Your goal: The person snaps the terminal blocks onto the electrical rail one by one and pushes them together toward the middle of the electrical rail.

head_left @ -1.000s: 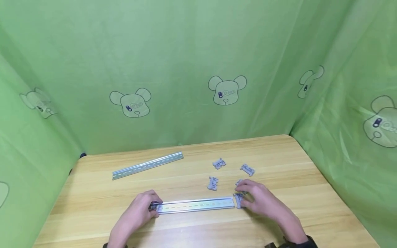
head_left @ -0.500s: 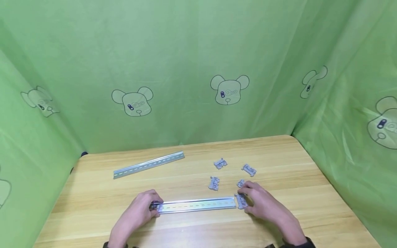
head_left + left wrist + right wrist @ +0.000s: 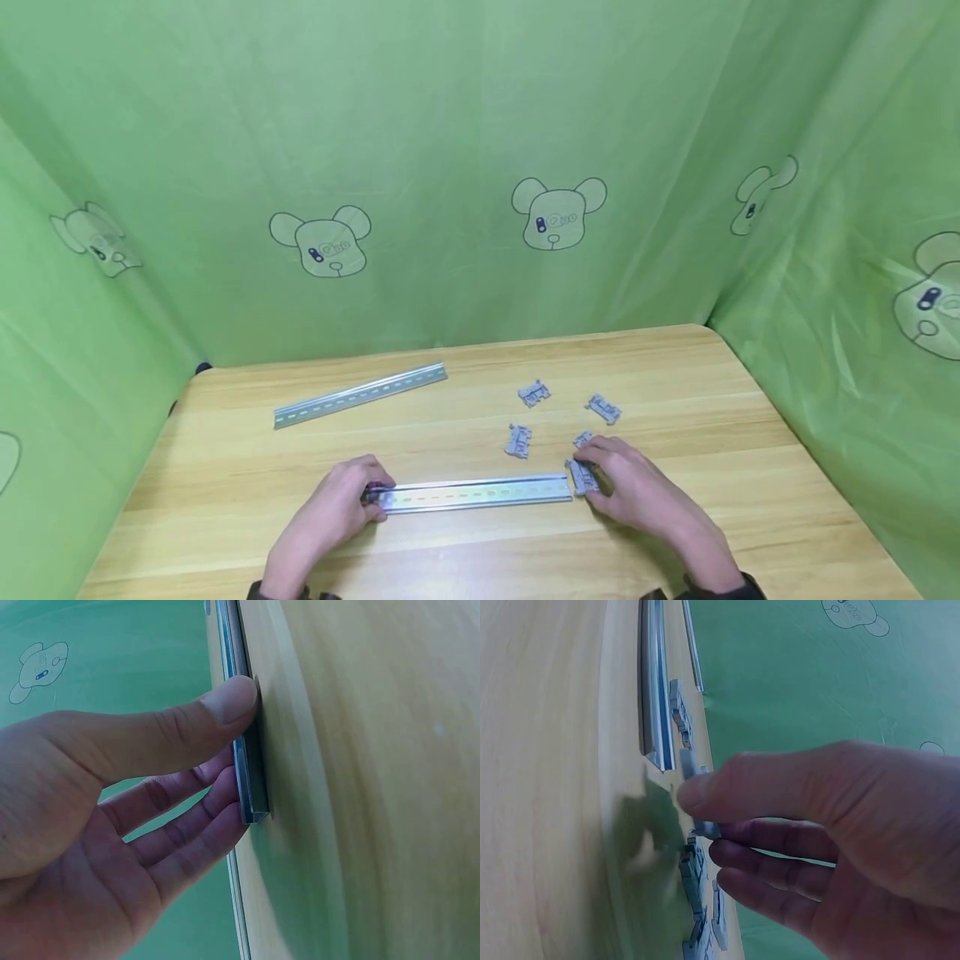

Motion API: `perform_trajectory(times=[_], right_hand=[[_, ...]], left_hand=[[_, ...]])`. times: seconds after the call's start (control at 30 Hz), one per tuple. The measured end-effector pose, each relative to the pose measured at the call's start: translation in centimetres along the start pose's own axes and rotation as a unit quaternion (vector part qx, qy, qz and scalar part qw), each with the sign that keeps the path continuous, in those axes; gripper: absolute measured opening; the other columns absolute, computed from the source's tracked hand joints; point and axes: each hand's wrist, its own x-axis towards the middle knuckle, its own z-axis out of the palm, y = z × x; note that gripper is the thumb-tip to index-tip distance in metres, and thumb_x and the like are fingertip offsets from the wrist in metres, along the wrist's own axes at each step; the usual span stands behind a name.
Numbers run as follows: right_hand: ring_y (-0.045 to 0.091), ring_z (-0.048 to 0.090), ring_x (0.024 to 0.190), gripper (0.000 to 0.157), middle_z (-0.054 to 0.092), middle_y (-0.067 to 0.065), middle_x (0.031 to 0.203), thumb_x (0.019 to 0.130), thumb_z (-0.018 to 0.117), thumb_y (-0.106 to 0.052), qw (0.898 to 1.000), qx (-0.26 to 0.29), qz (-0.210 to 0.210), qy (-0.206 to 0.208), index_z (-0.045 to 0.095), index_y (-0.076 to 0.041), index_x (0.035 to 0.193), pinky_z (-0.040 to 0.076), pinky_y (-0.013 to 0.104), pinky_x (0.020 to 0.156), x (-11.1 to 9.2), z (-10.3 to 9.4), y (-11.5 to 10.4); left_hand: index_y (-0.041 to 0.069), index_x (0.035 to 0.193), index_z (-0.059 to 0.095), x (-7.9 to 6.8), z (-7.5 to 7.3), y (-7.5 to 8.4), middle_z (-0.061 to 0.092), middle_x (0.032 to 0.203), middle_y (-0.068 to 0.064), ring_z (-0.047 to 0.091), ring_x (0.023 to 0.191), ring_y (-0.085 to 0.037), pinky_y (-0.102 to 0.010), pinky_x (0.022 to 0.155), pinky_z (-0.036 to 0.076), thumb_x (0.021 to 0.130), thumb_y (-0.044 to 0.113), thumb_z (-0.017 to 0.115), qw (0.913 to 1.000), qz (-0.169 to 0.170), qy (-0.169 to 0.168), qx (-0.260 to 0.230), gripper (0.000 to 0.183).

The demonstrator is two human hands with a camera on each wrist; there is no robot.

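Left hand (image 3: 341, 500) pinches the left end of the near rail (image 3: 480, 494), lower centre of the frame — thumb on the near edge, fingers behind; in the left wrist view the rail's end pokes past the thumb, by the lower fingertips. Right hand (image 3: 633, 487), lower right, grasps a grey block (image 3: 581, 477) between thumb and fingers; block sits left of the palm, just beside the rail's right end — can't tell if they touch. Fourth block (image 3: 582, 438) partly hidden at the right fingertips. Three loose blocks right of centre: first (image 3: 534, 392), second (image 3: 603, 408), third (image 3: 517, 441). Far rail (image 3: 360, 396) lies slanted, left of centre, on the wood table (image 3: 450, 558). Green curtain (image 3: 450, 125) behind.
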Motion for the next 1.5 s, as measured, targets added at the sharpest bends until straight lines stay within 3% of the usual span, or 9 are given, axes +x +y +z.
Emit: perform_trajectory(times=[0.37, 0.87, 1.27, 1.5], right_hand=[[0.022, 0.06, 0.096, 0.046, 0.059, 0.008, 0.109, 0.065, 0.076, -0.004, 0.997, -0.008, -0.064, 0.029, 0.071, 0.002, 0.11, 0.059, 0.037, 0.082, 0.4, 0.3, -0.9], [0.02, 0.058, 0.096, 0.046, 0.057, 0.005, 0.108, 0.065, 0.076, 0.002, 0.999, -0.011, -0.03, -0.022, 0.071, 0.002, 0.111, 0.059, 0.035, 0.082, 0.2, 0.0, -2.5], [0.025, 0.06, 0.106, 0.051, 0.061, 0.007, 0.116, 0.069, 0.082, -0.01, 0.999, -0.007, -0.037, -0.011, 0.068, -0.001, 0.118, 0.056, 0.041, 0.09, 0.4, 0.2, -2.5], [0.024, 0.062, 0.098, 0.043, 0.061, 0.008, 0.11, 0.066, 0.08, -0.001, 0.999, -0.003, -0.053, -0.011, 0.071, 0.001, 0.108, 0.059, 0.038, 0.084, 0.6, -0.1, -2.6]], left_hand=[[0.006, 0.099, 0.075, 0.4, -0.2, 0.0, 0.068, 0.094, -0.001, 0.065, 0.087, -0.02, -0.039, 0.082, 0.059, 0.068, 0.009, 0.084, 0.9999, -0.011, -0.009, -0.001, 0.033], [0.005, 0.096, 0.076, 0.5, -0.5, 0.3, 0.069, 0.095, -0.002, 0.066, 0.087, -0.023, -0.04, 0.081, 0.059, 0.068, 0.011, 0.085, 0.9997, -0.012, -0.019, -0.003, 0.03], [0.003, 0.096, 0.077, 0.3, -0.6, 0.3, 0.069, 0.094, -0.003, 0.066, 0.085, -0.021, -0.038, 0.077, 0.06, 0.068, 0.012, 0.085, 0.9997, -0.007, -0.021, -0.005, 0.031], [0.004, 0.097, 0.077, 0.3, -0.5, 0.0, 0.07, 0.095, -0.002, 0.066, 0.085, -0.021, -0.037, 0.078, 0.06, 0.068, 0.013, 0.085, 0.9997, -0.012, -0.021, -0.003, 0.032]])
